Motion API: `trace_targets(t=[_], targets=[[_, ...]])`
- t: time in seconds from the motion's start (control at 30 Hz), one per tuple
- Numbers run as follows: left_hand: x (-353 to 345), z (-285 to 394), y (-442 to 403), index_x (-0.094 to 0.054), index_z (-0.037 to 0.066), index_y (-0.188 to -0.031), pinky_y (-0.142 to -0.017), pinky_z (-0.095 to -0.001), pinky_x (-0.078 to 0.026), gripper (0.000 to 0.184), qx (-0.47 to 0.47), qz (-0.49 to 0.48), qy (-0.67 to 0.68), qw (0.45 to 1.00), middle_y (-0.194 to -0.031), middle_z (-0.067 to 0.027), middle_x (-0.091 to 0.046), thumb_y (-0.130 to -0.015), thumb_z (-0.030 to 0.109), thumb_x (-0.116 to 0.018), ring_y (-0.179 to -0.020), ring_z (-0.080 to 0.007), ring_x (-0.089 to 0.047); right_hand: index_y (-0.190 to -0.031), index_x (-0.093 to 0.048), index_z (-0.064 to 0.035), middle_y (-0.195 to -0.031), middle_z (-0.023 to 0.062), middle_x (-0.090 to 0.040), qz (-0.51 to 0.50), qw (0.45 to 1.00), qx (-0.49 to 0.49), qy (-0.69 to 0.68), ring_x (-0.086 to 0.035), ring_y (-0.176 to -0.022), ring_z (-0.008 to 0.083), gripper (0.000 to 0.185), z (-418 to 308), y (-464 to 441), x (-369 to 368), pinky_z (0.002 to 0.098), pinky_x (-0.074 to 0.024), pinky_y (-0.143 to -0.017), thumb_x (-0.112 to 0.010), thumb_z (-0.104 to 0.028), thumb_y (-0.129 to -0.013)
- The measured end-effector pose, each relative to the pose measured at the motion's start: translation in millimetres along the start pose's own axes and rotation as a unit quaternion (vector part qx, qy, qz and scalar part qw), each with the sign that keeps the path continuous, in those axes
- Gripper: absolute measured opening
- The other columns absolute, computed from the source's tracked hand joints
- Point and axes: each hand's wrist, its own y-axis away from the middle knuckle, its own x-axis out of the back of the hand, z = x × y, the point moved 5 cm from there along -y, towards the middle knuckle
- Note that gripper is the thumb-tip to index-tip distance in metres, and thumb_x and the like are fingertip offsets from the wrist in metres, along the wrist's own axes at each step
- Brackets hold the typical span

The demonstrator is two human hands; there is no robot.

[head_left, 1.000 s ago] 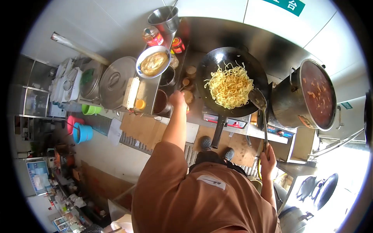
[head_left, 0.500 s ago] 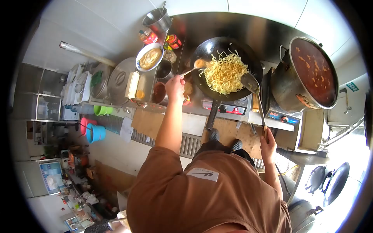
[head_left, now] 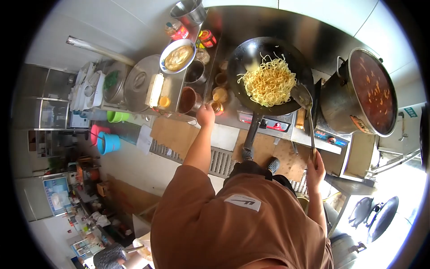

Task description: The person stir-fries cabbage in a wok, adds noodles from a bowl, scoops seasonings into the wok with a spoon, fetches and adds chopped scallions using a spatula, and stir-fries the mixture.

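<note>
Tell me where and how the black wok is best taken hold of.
Probably by the outer end of its long handle, coming from the person's side. The handle juts past the stove front toward the body, clear of the noodles, whereas the bowl of the wok is wide and round. The right hand already grips the ladle.
</note>
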Motion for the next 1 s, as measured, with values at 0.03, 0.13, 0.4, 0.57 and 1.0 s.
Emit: trace_targets(t=[0.03,0.13,0.4,0.57,1.0], targets=[[-11,-2,-5,-0.063,0.001,-0.072,-0.063,-0.0477,-0.047,0.035,-0.005,-0.012,-0.014,1.000,-0.074,-0.0210,-0.063,-0.085,0.028,-0.046,-0.071,-0.0407,-0.061,-0.132,-0.047,-0.0032,-0.075,-0.0055,-0.048,0.003,1.000,-0.022,-0.006,-0.038,-0.057,0.0031,0.049,8,0,-2,0.0183,-0.0335,-0.049,-0.058,-0.006,-0.084],[-41,2,-23,-0.064,0.002,-0.071,-0.063,-0.0478,-0.048,0.035,-0.024,-0.035,-0.056,0.998,-0.074,-0.0203,-0.063,-0.084,0.029,-0.047,-0.072,-0.0396,-0.062,-0.131,-0.048,-0.0028,-0.076,-0.0053,-0.048,0.011,0.999,-0.022,0.021,-0.038,-0.057,0.0031,0.049,10,4,-5,0.0184,-0.0338,-0.049,-0.057,-0.005,-0.083],[-71,2,-36,-0.061,0.002,-0.064,-0.052,-0.0358,-0.051,0.034,0.121,-0.145,0.029,0.981,-0.050,-0.0123,-0.059,-0.086,0.024,-0.047,-0.049,-0.0256,-0.062,-0.132,-0.046,-0.0015,-0.082,-0.0007,-0.057,0.006,0.998,-0.026,0.054,-0.043,-0.057,0.0040,0.051,0,21,-12,0.0192,-0.0370,-0.050,-0.059,-0.006,-0.083],[-80,-28,-30,-0.059,-0.003,-0.089,-0.054,-0.0429,-0.056,0.024,0.276,-0.150,0.305,0.899,-0.088,-0.0191,-0.061,-0.084,0.018,-0.047,-0.075,-0.0305,-0.063,-0.132,-0.046,-0.0007,-0.082,-0.0012,-0.056,0.018,0.998,-0.023,0.056,-0.044,-0.057,0.0043,0.050,-2,18,-17,0.0195,-0.0375,-0.050,-0.058,-0.005,-0.083],[-34,-34,-4,-0.051,0.011,-0.072,-0.036,-0.0223,-0.025,0.014,0.417,-0.073,0.513,0.747,-0.058,0.0023,-0.049,-0.085,0.014,-0.048,-0.041,-0.0065,-0.038,-0.131,-0.048,-0.0047,-0.076,-0.0036,-0.053,-0.010,0.999,0.020,0.030,-0.041,-0.056,0.0033,0.049,4,-1,-14,0.0184,-0.0366,-0.049,-0.059,-0.006,-0.083]])
